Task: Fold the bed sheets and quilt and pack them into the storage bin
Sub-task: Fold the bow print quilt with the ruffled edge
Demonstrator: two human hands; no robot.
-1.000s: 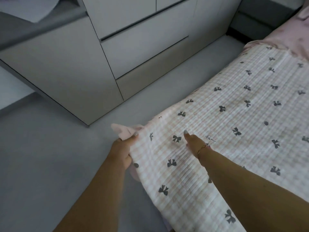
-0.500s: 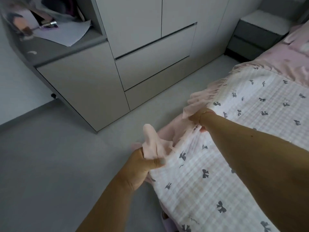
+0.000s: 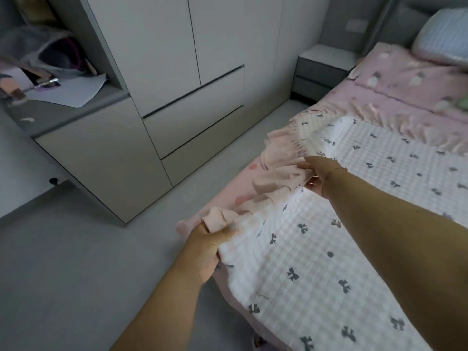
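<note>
Quilt (image 3: 336, 239), white-checked with dark bow prints and a peach ruffle along its edge, lay spread over the bed (image 3: 410, 79), on the pink sheet (image 3: 395, 102). The left hand (image 3: 206, 247) gripped the ruffled corner at the bed's near edge, fingers curled round the fabric. The right hand (image 3: 319, 175) pinched the ruffle farther up the same edge. A small line of script was printed on the quilt near the left hand, too small to read. Left of the bed stood a grey wardrobe (image 3: 177, 79); its open shelf (image 3: 76, 107) held a sheet of paper (image 3: 73, 91) and blurred items. A pillow (image 3: 440, 41) lay at the bed's head, and a nightstand (image 3: 323, 69) stood beside it.
</note>
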